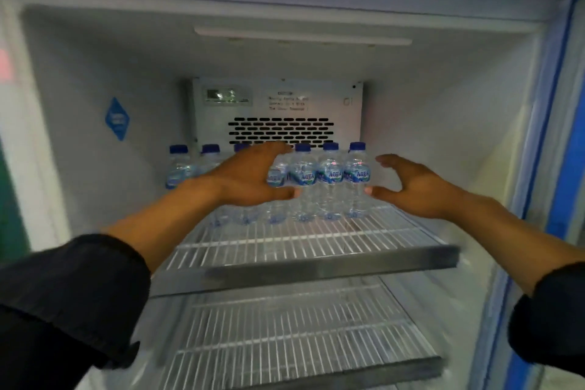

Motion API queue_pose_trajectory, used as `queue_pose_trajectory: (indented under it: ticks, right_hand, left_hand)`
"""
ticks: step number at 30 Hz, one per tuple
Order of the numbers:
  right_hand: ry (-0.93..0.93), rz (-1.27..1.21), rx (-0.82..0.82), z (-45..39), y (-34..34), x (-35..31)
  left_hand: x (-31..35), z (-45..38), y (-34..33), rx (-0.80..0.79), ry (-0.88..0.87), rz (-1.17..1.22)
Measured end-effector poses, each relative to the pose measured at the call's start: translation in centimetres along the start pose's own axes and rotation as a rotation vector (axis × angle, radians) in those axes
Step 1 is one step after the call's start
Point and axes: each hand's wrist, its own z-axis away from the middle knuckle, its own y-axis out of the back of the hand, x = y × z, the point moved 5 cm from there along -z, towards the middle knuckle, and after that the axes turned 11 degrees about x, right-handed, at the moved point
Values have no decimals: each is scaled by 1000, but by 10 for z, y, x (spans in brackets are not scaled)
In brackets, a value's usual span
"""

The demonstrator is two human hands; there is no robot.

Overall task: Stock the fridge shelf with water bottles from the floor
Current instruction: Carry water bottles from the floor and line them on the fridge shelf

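1. The left hand (250, 176) reaches into the fridge with fingers spread and loosely curved around the middle of the bottle row; its thumb lies across the front of one bottle, though whether it truly grips is hard to tell.
2. The right hand (411, 184) is spread wide, thumb just beside the rightmost bottle (356, 180), fingers apart from it, holding nothing.
3. Between and behind the hands, the water bottles (304, 180) stand upright in a row at the back of the top wire shelf (316, 244); more blue-capped ones stand left of the left hand.
4. Nearer than the hands, the shelf's front is bare wire. Below it sits a lower shelf (300, 342).
5. Beyond the row is the vent panel (280, 133) on the fridge's back wall.
6. Judged step: squaring up the row just set down.
7. The next move likely calls for withdrawing both hands without toppling bottles, then reaching down for more from the floor, which is out of view.
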Motion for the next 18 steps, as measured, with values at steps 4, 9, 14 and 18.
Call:
queue_pose_trajectory:
  ticks: [4,9,14,18]
  right_hand:
    - [152,-60,33,28,-5,-31]
    - [276,-180,-36,78,-8,-64]
    - [311,-255,-85,146,-17,-77]
    - [307,-313,-118,199,-27,-86]
  left_hand:
    - [18,63,13,36,23,-18]
    - [41,135,27,-3,115,-39]
    - [64,210,31,43,211,-23]
    - [79,278,31,68,301,-26]
